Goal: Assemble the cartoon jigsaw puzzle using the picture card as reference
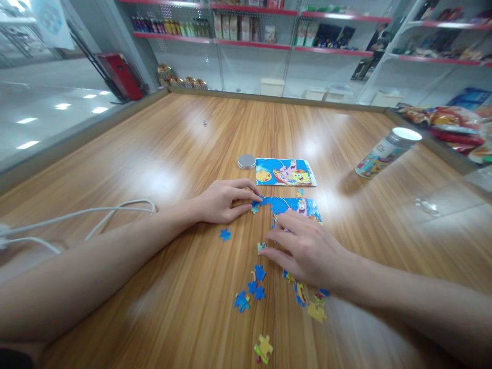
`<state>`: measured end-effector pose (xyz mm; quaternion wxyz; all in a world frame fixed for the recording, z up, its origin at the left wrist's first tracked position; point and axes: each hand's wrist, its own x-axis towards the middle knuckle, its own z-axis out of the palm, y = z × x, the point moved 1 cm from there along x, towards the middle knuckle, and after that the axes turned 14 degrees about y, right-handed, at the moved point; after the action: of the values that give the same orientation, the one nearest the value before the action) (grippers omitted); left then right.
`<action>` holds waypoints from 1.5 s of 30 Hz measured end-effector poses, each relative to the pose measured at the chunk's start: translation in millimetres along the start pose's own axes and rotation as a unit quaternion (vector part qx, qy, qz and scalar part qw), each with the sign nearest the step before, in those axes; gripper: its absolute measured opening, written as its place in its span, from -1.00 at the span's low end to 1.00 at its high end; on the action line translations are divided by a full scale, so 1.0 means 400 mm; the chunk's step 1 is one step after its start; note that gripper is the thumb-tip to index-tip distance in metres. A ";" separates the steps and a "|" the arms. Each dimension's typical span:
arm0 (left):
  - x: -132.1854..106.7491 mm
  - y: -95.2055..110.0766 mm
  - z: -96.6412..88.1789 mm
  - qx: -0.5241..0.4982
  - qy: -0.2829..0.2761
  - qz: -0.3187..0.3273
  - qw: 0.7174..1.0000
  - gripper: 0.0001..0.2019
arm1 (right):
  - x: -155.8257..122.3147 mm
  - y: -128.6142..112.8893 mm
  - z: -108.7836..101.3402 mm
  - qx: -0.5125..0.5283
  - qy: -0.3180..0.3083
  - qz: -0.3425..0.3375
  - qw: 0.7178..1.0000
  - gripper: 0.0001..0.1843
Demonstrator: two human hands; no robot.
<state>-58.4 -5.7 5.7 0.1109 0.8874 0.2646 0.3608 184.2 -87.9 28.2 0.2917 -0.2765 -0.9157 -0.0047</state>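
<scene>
A partly built jigsaw puzzle [298, 207] lies on the wooden table [184, 154], blue with a cartoon picture. My left hand [223, 201] pinches a small puzzle piece [254, 209] at the puzzle's left edge. My right hand [307, 251] rests palm down over the puzzle's lower part, fingers curled, thumb and fingertip touching a loose piece [261, 247]. Several loose pieces [253, 289] lie scattered near my right hand. A single blue piece [225, 234] lies below my left hand.
A cartoon reference picture [285, 172] lies behind the puzzle, a round metal lid [246, 161] beside it. A cylindrical tin [386, 151] stands at the right. A white cable [96, 218] runs at the left. Shop shelves [249, 41] line the back; snack bags [453, 125] sit far right.
</scene>
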 end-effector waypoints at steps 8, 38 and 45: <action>-0.001 -0.004 0.003 -0.009 -0.001 -0.006 1.000 -0.72 | 0.008 0.010 0.034 0.007 -0.022 0.022 0.999 -0.75; -0.004 -0.012 0.016 -0.033 0.011 -0.027 0.999 -0.81 | 0.078 0.047 0.087 -0.030 0.024 0.041 0.998 -0.77; -0.002 -0.012 0.012 -0.043 0.002 -0.031 0.999 -0.84 | 0.077 0.065 0.092 0.007 0.039 0.062 0.997 -0.77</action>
<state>-57.4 -2.2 0.2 0.1601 0.8722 0.2767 0.3701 156.9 -43.9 10.2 0.3290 -0.3303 -0.8846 0.0093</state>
